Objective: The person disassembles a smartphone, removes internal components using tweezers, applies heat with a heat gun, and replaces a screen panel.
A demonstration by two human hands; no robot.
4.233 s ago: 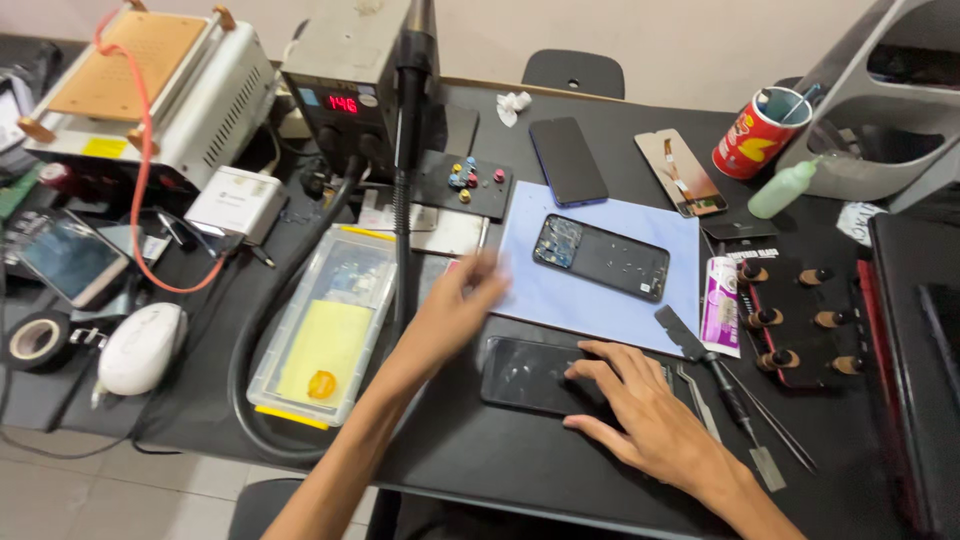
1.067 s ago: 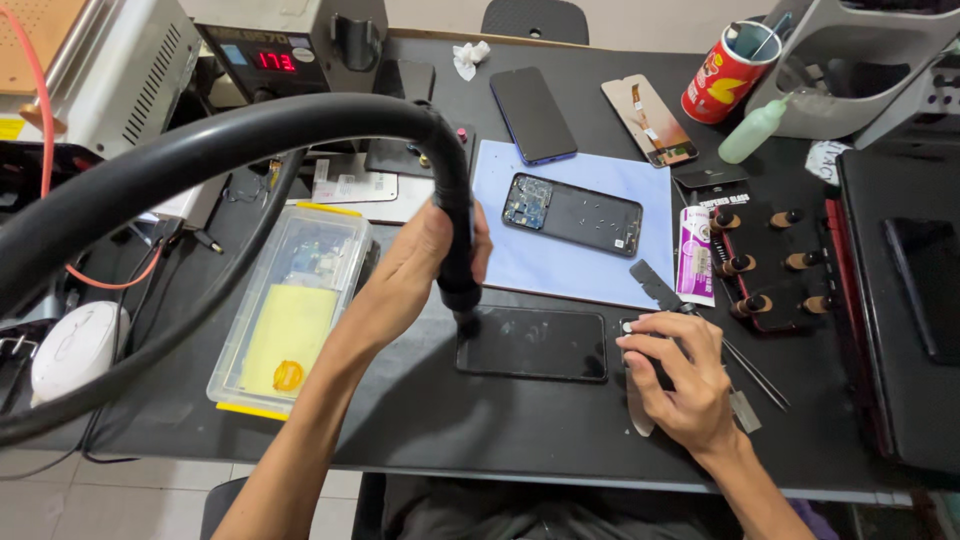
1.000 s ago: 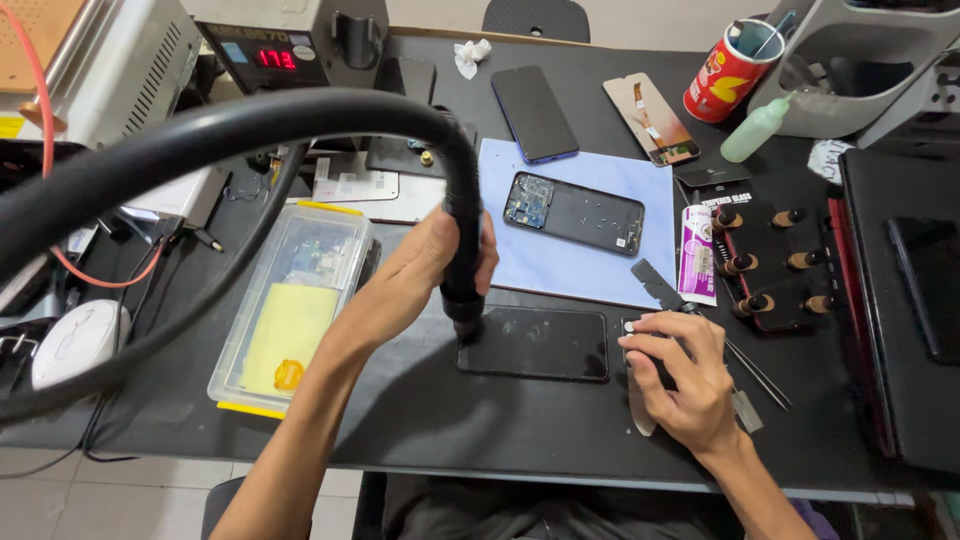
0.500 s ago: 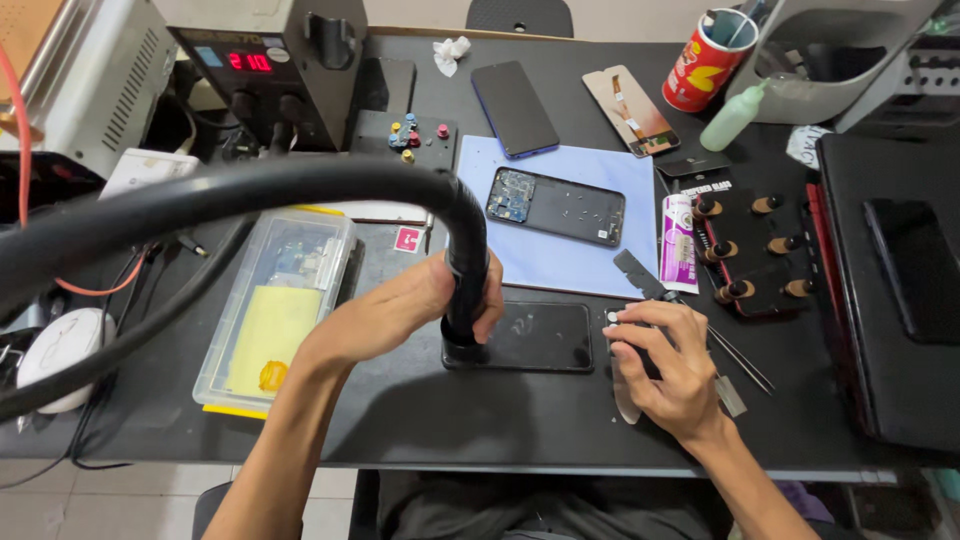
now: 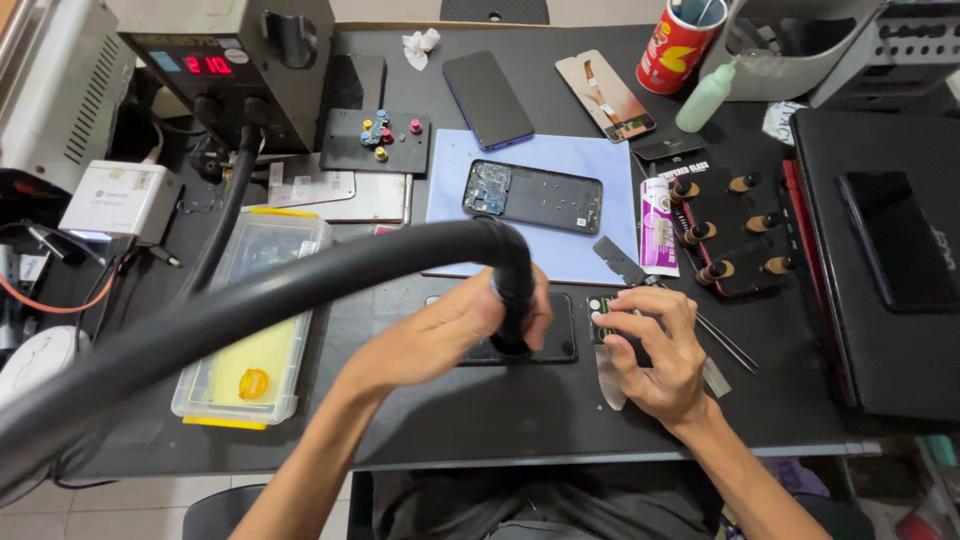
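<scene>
While the left hand [image 5: 455, 335] grips the black hose nozzle [image 5: 512, 300] over the phone [image 5: 545, 343], right-hand fingers [image 5: 640, 310] pinch its edge.

A phone [image 5: 520, 340] lies flat on the table [image 5: 480, 420] near its front edge, under the hose nozzle [image 5: 512, 300]. Left of it sits a plastic box [image 5: 255, 320]; just right lie tweezers [image 5: 725, 340]. Farther back, an opened phone [image 5: 533, 196] rests on a mat [image 5: 540, 165], with a can [image 5: 680, 45] far right.

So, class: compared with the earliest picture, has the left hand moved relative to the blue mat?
Yes. The left hand has dropped from the blue mat edge toward the person, gripping the black hose over the dark phone.
</scene>
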